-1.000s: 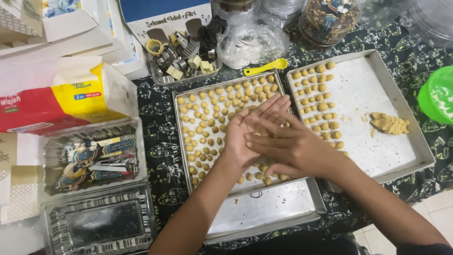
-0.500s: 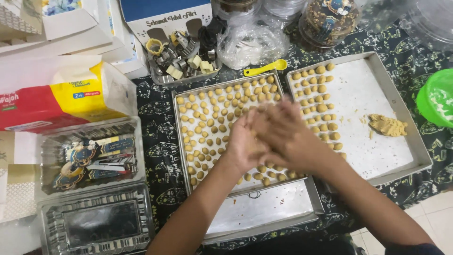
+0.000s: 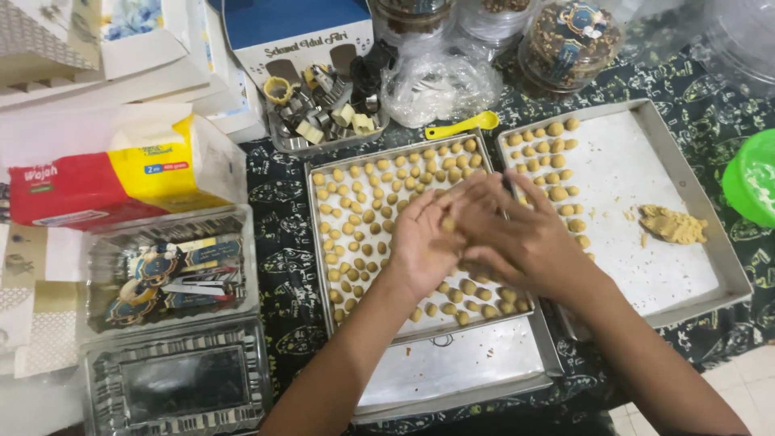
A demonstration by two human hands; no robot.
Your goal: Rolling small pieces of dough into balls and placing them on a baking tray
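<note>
Left hand (image 3: pixel 424 242) and right hand (image 3: pixel 517 234) press flat together, palms touching, over a tray (image 3: pixel 316 242) of dough balls (image 3: pixel 355 218); what they enclose is hidden

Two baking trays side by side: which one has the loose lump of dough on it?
The right-hand tray. A dough lump lies on its mostly bare surface, with dough balls only along its left side. The middle tray, under both hands, is filled with balls.

Small tan dough balls (image 3: pixel 367 218) lie in close rows across the middle baking tray (image 3: pixel 319 242).
</note>
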